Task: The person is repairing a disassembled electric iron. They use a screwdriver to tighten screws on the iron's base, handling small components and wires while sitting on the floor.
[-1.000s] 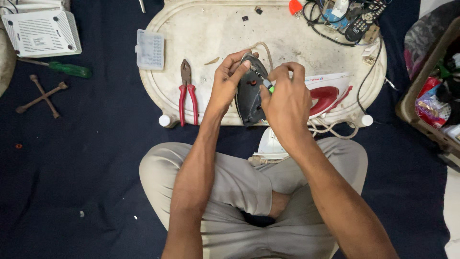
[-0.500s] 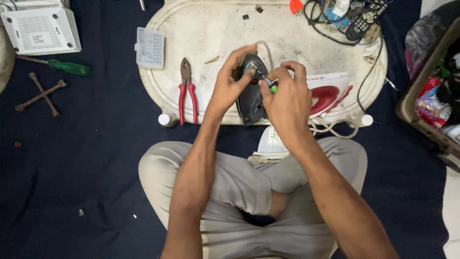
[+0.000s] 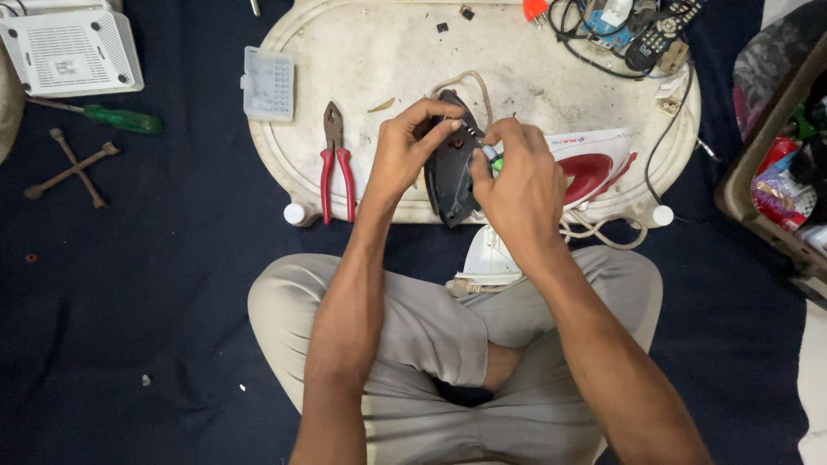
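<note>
- Two hands work together: your left hand point(image 3: 405, 151) grips the dark iron base point(image 3: 452, 172); hold it steady
- your right hand point(image 3: 517, 181) pinches the green-handled screwdriver point(image 3: 493, 158); press straight; red pliers point(image 3: 336, 168) wait at nine o'clock

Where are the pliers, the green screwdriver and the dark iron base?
Pliers point(image 3: 335, 169): head view, point on the red handles near the pivot.
Green screwdriver point(image 3: 121, 119): head view, point on its green handle.
Iron base point(image 3: 452, 176): head view, point on the dark face between both hands.

Both forearms extend forward and converge. Left hand point(image 3: 407, 153): fingers curled, gripping. Right hand point(image 3: 519, 182): fingers pinched closed, knuckles upward.
</note>
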